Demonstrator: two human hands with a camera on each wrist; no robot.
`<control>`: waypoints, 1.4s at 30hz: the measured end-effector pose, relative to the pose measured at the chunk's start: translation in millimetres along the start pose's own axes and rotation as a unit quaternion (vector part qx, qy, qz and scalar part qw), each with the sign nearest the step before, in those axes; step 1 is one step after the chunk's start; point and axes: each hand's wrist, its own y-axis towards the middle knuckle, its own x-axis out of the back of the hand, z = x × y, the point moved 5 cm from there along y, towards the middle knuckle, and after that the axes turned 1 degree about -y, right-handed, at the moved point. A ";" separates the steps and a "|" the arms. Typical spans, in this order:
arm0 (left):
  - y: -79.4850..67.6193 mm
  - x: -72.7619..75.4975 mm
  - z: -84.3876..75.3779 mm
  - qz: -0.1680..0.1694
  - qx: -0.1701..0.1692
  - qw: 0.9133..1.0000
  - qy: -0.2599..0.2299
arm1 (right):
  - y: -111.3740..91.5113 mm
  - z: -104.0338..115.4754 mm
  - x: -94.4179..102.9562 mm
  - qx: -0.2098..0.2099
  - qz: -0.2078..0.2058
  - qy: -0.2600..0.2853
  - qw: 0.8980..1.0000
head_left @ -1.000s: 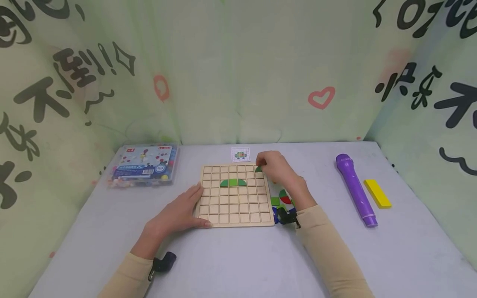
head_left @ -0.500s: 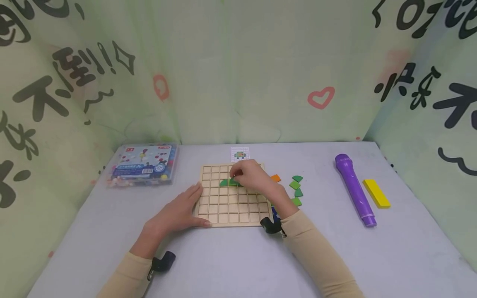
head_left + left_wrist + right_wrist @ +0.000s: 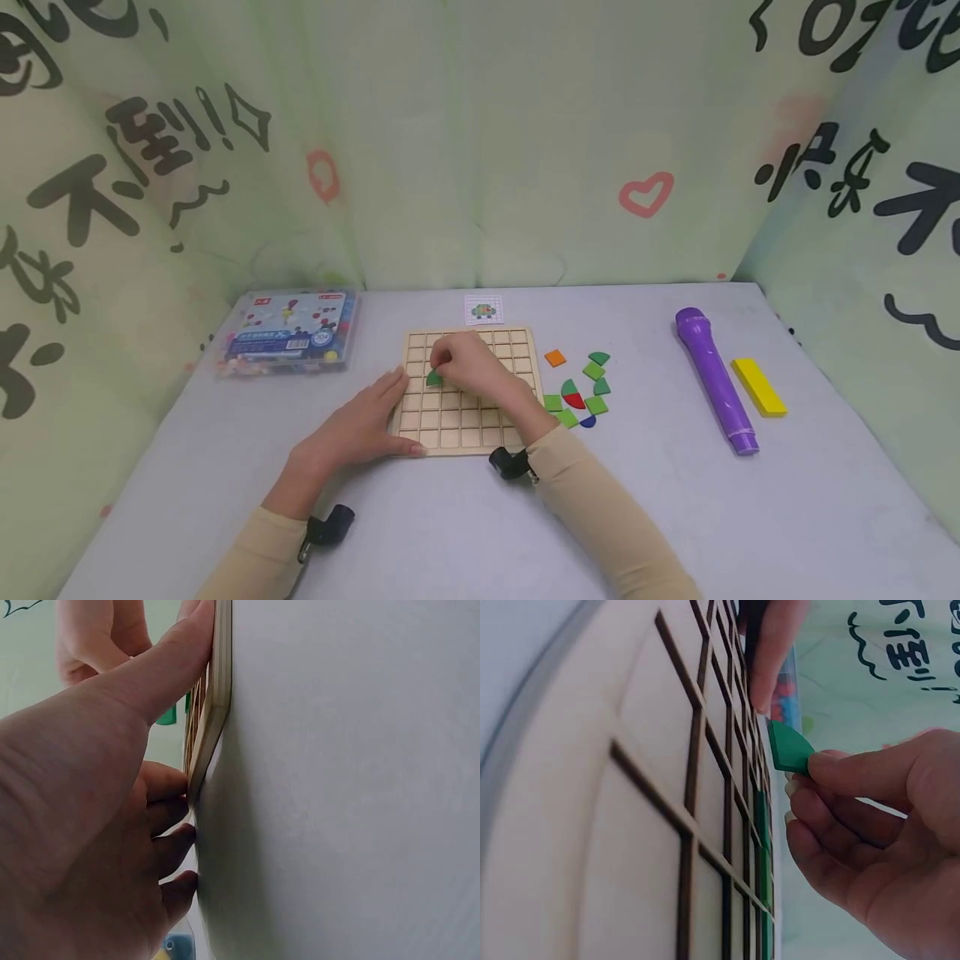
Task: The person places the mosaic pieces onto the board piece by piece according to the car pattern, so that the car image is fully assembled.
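Counter (image 3: 420,533): white-covered; carries all items below up to the backdrop.
Left hand (image 3: 358,427): fingers extended, not curled; thumb at the near edge of the board, fingers against its left side.
Grid board (image 3: 457,425): flat wooden, divided into square cells; lies between the hands, its upper middle covered by the right hand in the head view.
Right hand (image 3: 476,367): above the board; thumb and fingers pinch the green quarter-round piece.
Green quarter-round piece (image 3: 790,748): at the right hand's fingertips, over the left part of the board, near the left hand but apart from it.
Seated green pieces (image 3: 763,862): in a row of cells, seen beneath the right hand in the right wrist view.
Loose pieces (image 3: 567,418): green, red, blue and orange; right of the board, near its edge.
Purple microphone-shaped item (image 3: 717,383): far right, well apart from the board.
Yellow block (image 3: 759,387): just right of the purple item.
Clear box (image 3: 288,333): far left, beyond the left hand.
Pattern card (image 3: 483,310): just beyond the board.
Backdrop (image 3: 480,167): pale green, behind the counter.
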 end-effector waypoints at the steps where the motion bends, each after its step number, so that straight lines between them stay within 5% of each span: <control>1: 0.0 0.2 -0.4 0.001 -0.002 1.000 0.000 | 1.0 -0.2 -2.1 0.000 -0.002 -0.003 1.000; 14: 0.7 -0.6 0.5 0.004 0.000 1.000 -0.002 | -3.5 10.4 -13.6 0.023 0.028 -0.179 0.983; 23: 0.6 0.6 0.5 0.009 0.006 1.000 0.002 | -11.7 7.7 -3.7 0.009 0.078 -0.136 0.988; 42: 1.2 -0.5 -0.1 0.007 0.007 1.000 0.009 | -26.8 -31.0 56.6 -0.041 0.036 -0.076 0.996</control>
